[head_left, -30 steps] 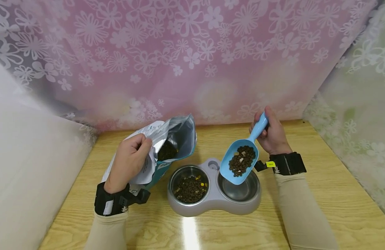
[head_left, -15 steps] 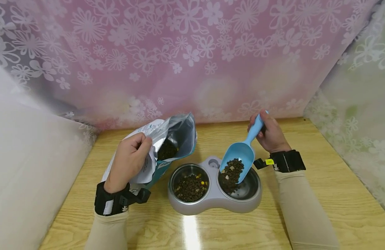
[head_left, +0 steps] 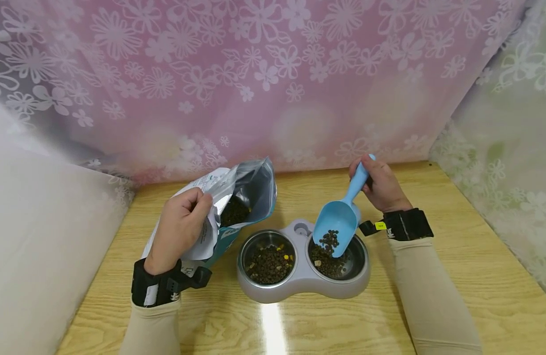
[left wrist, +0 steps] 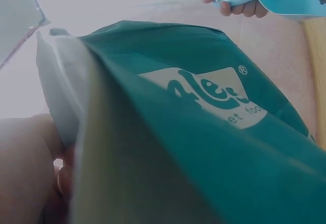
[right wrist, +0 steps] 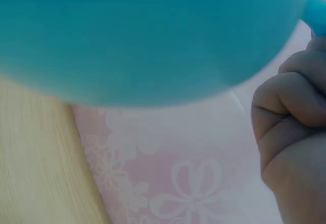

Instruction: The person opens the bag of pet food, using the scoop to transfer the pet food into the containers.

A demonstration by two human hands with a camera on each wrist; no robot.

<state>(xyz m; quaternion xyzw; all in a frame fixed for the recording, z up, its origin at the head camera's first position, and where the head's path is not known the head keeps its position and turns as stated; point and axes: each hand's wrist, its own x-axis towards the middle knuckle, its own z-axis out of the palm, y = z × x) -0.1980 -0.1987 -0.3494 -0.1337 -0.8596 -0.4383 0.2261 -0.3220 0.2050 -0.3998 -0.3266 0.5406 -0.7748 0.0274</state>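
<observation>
My right hand [head_left: 381, 186] grips the handle of a light blue scoop [head_left: 337, 221], tilted down over the right steel bowl [head_left: 356, 261]. Brown kibble [head_left: 329, 238] slides off the scoop's lip, and a heap lies in that bowl's left part. The left steel bowl [head_left: 267, 238] holds kibble with yellow bits. Both bowls sit in one grey double feeder [head_left: 301, 283]. At left, my left hand [head_left: 180, 227] pinches the rim of a teal and white pet food bag [head_left: 226, 240], its mouth held wide with kibble inside. The left wrist view shows the bag's printed teal front [left wrist: 204, 91].
The feeder stands on a wood-grain table [head_left: 220, 320]. Behind it rises a pink flowered backdrop [head_left: 264, 98]. A white panel [head_left: 47, 212] bounds the left side and a pale flowered panel [head_left: 499, 162] the right.
My right hand has tipped the scoop downward, and much of its kibble has fallen into the right bowl, which was bare before. The left hand keeps holding the bag in place.
</observation>
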